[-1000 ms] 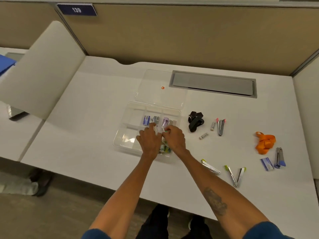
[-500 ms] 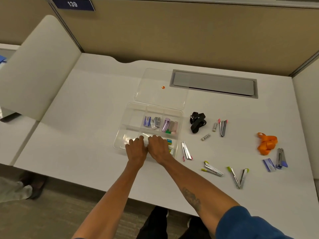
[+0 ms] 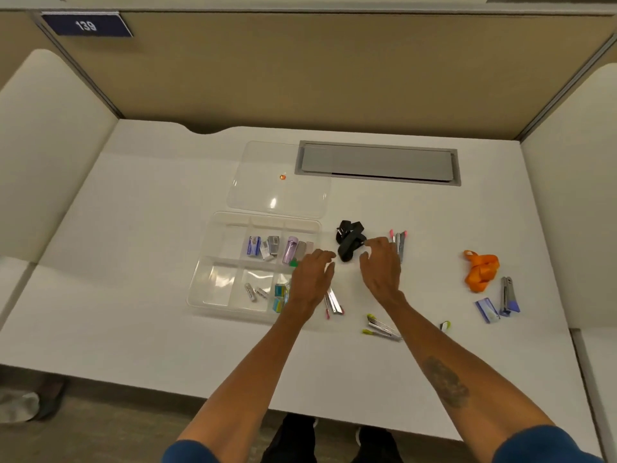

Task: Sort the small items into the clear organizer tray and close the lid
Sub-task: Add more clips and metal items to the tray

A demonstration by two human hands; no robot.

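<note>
The clear organizer tray [image 3: 213, 262] lies on the white desk with small staple boxes and staplers in several compartments. Its loose clear lid [image 3: 277, 192] lies flat just behind it. My left hand [image 3: 314, 275] hovers open over the tray's right edge. My right hand [image 3: 382, 265] is open too, its fingertips right by a black folded strap [image 3: 349, 242]. A pink-tipped stapler [image 3: 399, 240] pokes out behind my right hand. Another pink stapler [image 3: 334, 304] lies by my left wrist.
An orange strap [image 3: 480, 270], a blue-grey stapler [image 3: 507, 295] and a blue staple box [image 3: 487, 310] lie at the right. Yellow-green staplers [image 3: 380, 329] sit near my right forearm. A grey cable hatch [image 3: 377, 162] is set in the desk behind. Partition walls enclose the desk.
Both hands have left the tray's front compartments and moved right and away from me, opening beside the black strap. The camera has tilted down.
</note>
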